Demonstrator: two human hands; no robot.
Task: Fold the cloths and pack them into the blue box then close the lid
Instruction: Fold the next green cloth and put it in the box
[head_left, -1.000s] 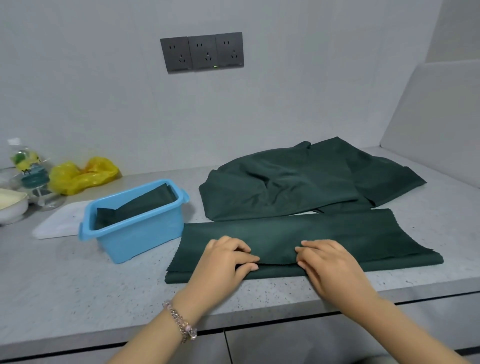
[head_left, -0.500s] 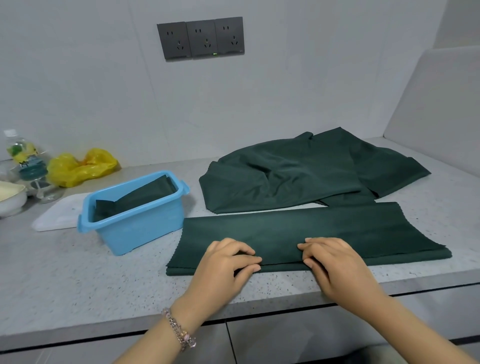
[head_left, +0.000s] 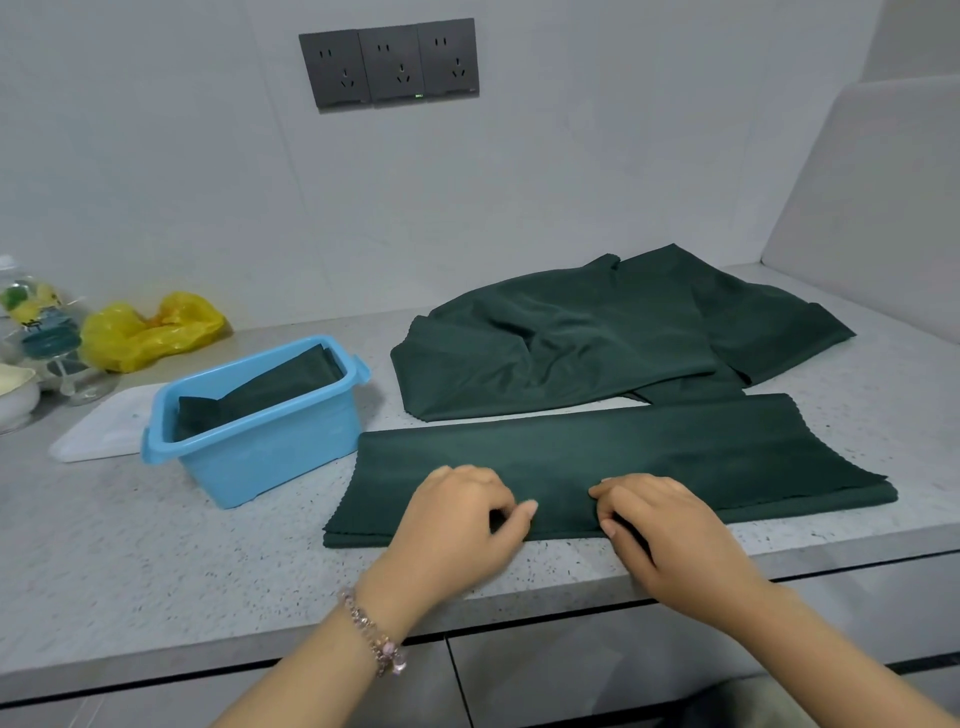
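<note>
A dark green cloth lies folded into a long strip along the counter's front edge. My left hand and my right hand sit side by side on its near edge, fingers curled and pinching the fabric. Behind it lies a loose pile of more dark green cloth. The open blue box stands to the left, with a folded green cloth inside. Its white lid lies flat on the counter left of the box.
A yellow plastic bag, a bottle with a stemmed glass and a white bowl stand at the far left. The grey counter ends at a wall behind and a raised panel at the right.
Both hands keep their grip on the strip's near edge and have hardly moved. My view has shifted slightly.
</note>
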